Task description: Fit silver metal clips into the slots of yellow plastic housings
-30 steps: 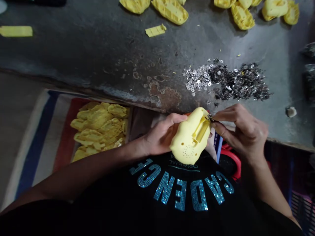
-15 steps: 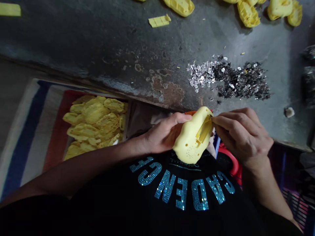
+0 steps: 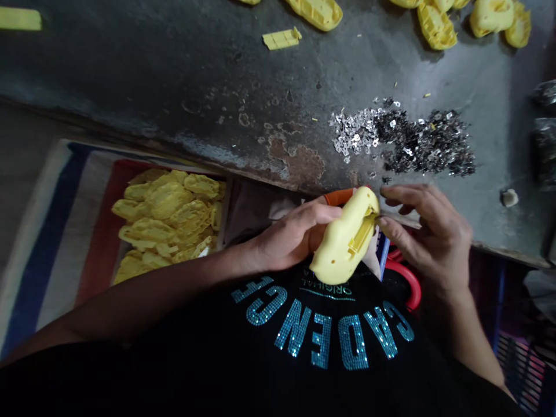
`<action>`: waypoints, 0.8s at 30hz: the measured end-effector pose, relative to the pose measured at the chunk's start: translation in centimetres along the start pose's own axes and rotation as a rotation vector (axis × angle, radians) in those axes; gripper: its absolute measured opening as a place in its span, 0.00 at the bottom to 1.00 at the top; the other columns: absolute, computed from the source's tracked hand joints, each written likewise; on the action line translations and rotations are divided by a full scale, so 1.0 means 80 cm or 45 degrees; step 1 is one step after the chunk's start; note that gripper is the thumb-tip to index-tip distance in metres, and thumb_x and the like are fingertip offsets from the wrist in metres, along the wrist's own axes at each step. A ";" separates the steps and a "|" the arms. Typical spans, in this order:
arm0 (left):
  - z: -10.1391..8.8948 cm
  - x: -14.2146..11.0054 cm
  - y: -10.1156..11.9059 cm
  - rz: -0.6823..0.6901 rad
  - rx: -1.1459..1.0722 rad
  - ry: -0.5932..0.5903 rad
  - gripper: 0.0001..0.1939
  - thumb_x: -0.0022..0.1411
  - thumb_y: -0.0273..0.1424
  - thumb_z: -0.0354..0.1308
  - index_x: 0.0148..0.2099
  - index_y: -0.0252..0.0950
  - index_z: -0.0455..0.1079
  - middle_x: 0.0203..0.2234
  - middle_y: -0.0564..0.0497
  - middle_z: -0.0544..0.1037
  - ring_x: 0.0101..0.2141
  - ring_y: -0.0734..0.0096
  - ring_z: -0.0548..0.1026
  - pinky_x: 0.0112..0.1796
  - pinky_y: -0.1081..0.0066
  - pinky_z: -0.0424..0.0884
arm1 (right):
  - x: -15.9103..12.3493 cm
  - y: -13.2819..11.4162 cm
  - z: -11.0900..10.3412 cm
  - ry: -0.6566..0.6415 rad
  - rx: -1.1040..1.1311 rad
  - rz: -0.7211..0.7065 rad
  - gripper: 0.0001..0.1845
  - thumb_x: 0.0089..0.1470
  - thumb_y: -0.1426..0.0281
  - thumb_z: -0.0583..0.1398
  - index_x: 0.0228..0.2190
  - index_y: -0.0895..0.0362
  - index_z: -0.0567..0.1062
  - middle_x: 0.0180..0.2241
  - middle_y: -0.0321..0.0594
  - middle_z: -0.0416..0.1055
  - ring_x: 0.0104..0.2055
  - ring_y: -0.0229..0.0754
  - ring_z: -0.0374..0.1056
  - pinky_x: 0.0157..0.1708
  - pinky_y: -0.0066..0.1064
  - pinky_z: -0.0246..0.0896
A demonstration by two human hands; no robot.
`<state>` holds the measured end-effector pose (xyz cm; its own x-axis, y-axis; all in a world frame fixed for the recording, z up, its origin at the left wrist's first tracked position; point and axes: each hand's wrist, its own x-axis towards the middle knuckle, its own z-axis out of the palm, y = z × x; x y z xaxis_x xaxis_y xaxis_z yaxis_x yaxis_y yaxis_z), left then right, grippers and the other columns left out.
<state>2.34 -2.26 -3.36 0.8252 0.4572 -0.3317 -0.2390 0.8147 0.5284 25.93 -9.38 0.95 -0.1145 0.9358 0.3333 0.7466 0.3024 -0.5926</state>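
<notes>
A yellow plastic housing (image 3: 341, 246) with a long recessed slot and small round holes is tilted in front of my chest. My left hand (image 3: 293, 231) is closed round its left side, the thumb lying on top. My right hand (image 3: 430, 231) is at the slot's upper end, thumb and fingers apart. Its thumb tip is right by the slot's edge; whether it touches cannot be told. A small dark metal piece seems to sit at that end of the slot. Beyond the right hand lies a heap of small metal clips (image 3: 428, 142) on the grey table (image 3: 174, 69).
Several yellow shells (image 3: 436, 26) lie along the table's far side, with a flat yellow strip (image 3: 281, 39) nearer. A box of yellow shells (image 3: 169, 202) stands below the table edge at left, beside a striped sheet (image 3: 93, 185). A small whitish lump (image 3: 509, 197) lies at right.
My right thumb and fingers were pinched on a small metal piece at the slot; now they have spread and drawn slightly back. The housing has turned a little in my left hand.
</notes>
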 end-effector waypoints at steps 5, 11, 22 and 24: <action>0.002 -0.023 0.004 0.110 0.268 0.000 0.39 0.69 0.42 0.76 0.78 0.47 0.72 0.53 0.46 0.89 0.46 0.60 0.86 0.42 0.70 0.79 | 0.012 0.005 -0.008 -0.231 0.273 0.075 0.14 0.68 0.65 0.74 0.54 0.47 0.83 0.44 0.37 0.86 0.41 0.45 0.82 0.43 0.38 0.81; -0.012 -0.047 0.012 0.271 0.815 -0.128 0.39 0.70 0.49 0.75 0.78 0.48 0.76 0.59 0.42 0.86 0.49 0.49 0.86 0.41 0.66 0.83 | -0.017 0.003 0.007 -0.045 0.331 0.100 0.16 0.66 0.66 0.74 0.53 0.46 0.83 0.43 0.37 0.86 0.40 0.45 0.82 0.42 0.39 0.82; -0.021 -0.043 0.021 0.439 1.049 -0.142 0.29 0.75 0.46 0.70 0.74 0.48 0.80 0.59 0.43 0.87 0.52 0.49 0.87 0.49 0.62 0.84 | -0.037 0.004 0.030 0.202 0.469 0.217 0.12 0.67 0.62 0.74 0.51 0.47 0.86 0.41 0.38 0.87 0.39 0.45 0.83 0.42 0.38 0.82; -0.027 -0.048 0.029 0.433 1.079 -0.164 0.30 0.78 0.47 0.64 0.76 0.47 0.77 0.62 0.41 0.86 0.52 0.45 0.87 0.48 0.59 0.85 | -0.035 0.005 0.038 0.199 0.749 0.433 0.13 0.64 0.59 0.77 0.47 0.47 0.86 0.38 0.36 0.86 0.37 0.43 0.82 0.40 0.35 0.81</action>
<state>-2.51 -1.36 -2.58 0.8420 0.5394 0.0094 -0.0665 0.0866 0.9940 24.56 -11.35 -2.44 0.1917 0.9722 0.1344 0.2404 0.0863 -0.9668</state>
